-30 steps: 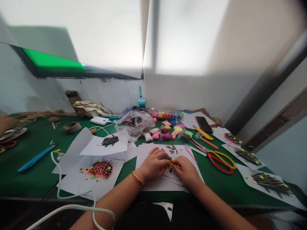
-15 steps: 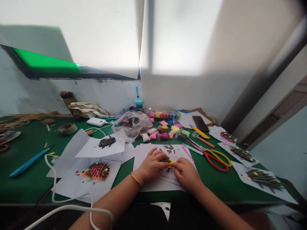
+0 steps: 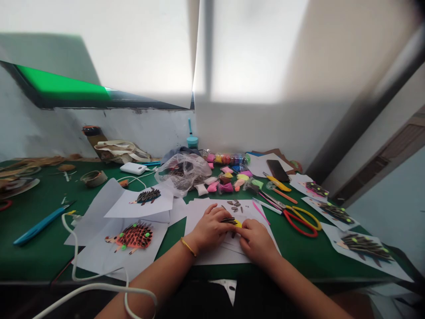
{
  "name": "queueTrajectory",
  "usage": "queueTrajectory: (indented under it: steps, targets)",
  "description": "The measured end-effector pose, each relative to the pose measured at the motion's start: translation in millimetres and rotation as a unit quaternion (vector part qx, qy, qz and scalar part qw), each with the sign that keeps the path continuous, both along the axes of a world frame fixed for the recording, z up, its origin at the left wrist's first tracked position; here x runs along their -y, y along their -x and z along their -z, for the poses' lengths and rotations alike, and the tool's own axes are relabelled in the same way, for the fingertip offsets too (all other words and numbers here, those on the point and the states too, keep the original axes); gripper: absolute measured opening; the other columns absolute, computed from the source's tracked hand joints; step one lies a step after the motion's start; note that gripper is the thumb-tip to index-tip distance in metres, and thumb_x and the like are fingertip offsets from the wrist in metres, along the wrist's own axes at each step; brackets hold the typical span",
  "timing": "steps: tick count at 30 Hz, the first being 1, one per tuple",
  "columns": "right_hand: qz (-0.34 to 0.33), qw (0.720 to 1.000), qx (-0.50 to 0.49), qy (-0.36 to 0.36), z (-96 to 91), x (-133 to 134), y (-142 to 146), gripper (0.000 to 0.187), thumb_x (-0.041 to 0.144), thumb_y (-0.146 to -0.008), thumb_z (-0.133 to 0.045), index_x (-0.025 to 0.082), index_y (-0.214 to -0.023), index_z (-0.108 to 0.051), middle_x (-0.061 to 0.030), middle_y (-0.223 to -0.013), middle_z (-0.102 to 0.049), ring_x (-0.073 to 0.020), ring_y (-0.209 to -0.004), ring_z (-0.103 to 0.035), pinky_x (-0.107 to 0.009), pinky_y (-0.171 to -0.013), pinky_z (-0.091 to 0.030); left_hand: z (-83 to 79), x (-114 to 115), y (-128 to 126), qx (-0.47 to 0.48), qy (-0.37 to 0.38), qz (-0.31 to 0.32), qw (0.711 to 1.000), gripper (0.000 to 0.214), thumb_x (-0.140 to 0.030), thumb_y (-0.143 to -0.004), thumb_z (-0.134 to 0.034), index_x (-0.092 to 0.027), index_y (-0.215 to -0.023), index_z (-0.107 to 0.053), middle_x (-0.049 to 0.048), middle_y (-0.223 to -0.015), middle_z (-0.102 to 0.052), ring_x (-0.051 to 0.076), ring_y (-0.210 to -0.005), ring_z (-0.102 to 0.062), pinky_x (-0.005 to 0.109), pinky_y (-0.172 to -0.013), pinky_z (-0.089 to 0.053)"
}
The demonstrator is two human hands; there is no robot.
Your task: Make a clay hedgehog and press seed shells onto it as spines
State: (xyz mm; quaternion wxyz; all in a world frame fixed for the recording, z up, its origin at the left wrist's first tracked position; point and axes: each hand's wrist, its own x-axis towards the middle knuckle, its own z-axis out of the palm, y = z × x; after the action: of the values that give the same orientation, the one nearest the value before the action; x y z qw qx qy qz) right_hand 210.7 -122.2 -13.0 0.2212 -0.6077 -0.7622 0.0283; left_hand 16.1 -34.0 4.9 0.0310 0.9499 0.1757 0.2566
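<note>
On a stack of white paper in front of me lies a small yellow clay shape with dark striped sunflower seeds stuck in it. My left hand rests over its left side, fingers stretched across the seeds and paper. My right hand is closed, its fingertips against the clay's right edge, meeting the left thumb. Whatever those fingertips hold is hidden. Loose sunflower seeds lie on the paper just beyond my hands.
Right of the paper lie red-and-yellow-handled scissors, a yellow cutter and finished hedgehog pictures. Left are more hedgehog pictures, a white cable and a blue knife. Behind are a plastic bag and coloured clay packets.
My right hand has shifted slightly, its fingertips now closer to my left thumb at the yellow clay. My left hand stays almost where it was.
</note>
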Motion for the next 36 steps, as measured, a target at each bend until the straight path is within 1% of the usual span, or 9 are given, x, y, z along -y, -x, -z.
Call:
queueTrajectory:
  steps: [6,12,16,20,25,31,36]
  targets:
    - [0.0,1.0,-0.001,0.009,0.9,-1.7,-0.7,0.031,0.013,-0.08,-0.051,0.024,-0.095,-0.075,-0.0057,-0.086,-0.06,-0.0201,-0.083,-0.051,-0.032,-0.074,-0.035,2.5,-2.1,-0.2,0.006,0.003,0.003,1.0,0.03,-0.018,-0.083,-0.061,-0.036,-0.104,-0.072,0.0007,-0.116,-0.062,0.019,-0.114,-0.051,0.046,-0.115,-0.021]
    - [-0.002,0.999,-0.042,-0.003,5.0,-4.4,-4.4,0.041,0.009,-0.078,-0.049,0.026,-0.106,-0.073,-0.0052,-0.084,-0.058,-0.0199,-0.083,-0.05,-0.031,-0.074,-0.036,-1.2,-0.9,0.3,0.01,0.011,0.005,1.0,0.032,-0.018,-0.085,-0.06,-0.038,-0.108,-0.07,0.0006,-0.115,-0.062,0.018,-0.113,-0.052,0.046,-0.115,-0.021]
    - [0.002,1.0,-0.029,0.004,3.9,-4.6,-2.9,0.037,0.009,-0.078,-0.05,0.025,-0.102,-0.073,-0.0053,-0.085,-0.058,-0.0202,-0.084,-0.05,-0.031,-0.075,-0.036,-1.6,-0.9,0.1,0.005,0.011,0.006,1.0,0.032,-0.018,-0.085,-0.06,-0.038,-0.108,-0.07,0.0004,-0.116,-0.062,0.018,-0.113,-0.052,0.046,-0.115,-0.021]
    - [0.004,1.0,-0.011,0.014,3.8,-5.2,-2.6,0.037,0.009,-0.076,-0.051,0.025,-0.101,-0.073,-0.0054,-0.086,-0.058,-0.0209,-0.084,-0.05,-0.032,-0.074,-0.035,-1.5,-0.9,0.1,0.007,0.009,0.004,1.0,0.032,-0.018,-0.084,-0.061,-0.038,-0.106,-0.071,0.0003,-0.115,-0.063,0.019,-0.114,-0.052,0.046,-0.114,-0.022]
    - [-0.002,0.999,-0.032,0.011,5.5,-5.9,-4.0,0.041,0.008,-0.077,-0.049,0.025,-0.105,-0.073,-0.0051,-0.086,-0.057,-0.02,-0.084,-0.05,-0.031,-0.075,-0.036,-1.9,-1.0,0.6,0.004,0.007,0.003,1.0,0.034,-0.017,-0.083,-0.062,-0.038,-0.108,-0.07,0.0003,-0.115,-0.062,0.019,-0.113,-0.053,0.045,-0.115,-0.022]
    - [0.004,1.0,-0.02,0.023,1.9,-5.9,-0.4,0.038,0.007,-0.076,-0.049,0.025,-0.1,-0.073,-0.0049,-0.087,-0.058,-0.0202,-0.085,-0.05,-0.032,-0.075,-0.035,2.1,-3.2,0.1,0.012,0.006,0.005,1.0,0.034,-0.017,-0.082,-0.062,-0.039,-0.106,-0.071,-0.0003,-0.115,-0.062,0.018,-0.113,-0.053,0.045,-0.115,-0.021]
    - [0.001,0.999,-0.04,0.01,4.2,-5.8,-3.1,0.042,0.007,-0.074,-0.051,0.027,-0.103,-0.074,-0.0047,-0.086,-0.058,-0.0204,-0.084,-0.05,-0.032,-0.075,-0.037,1.2,-2.3,0.9,0.0,0.0,0.0,1.0,0.036,-0.017,-0.081,-0.063,-0.039,-0.108,-0.07,0.0001,-0.115,-0.062,0.019,-0.113,-0.053,0.045,-0.115,-0.022]
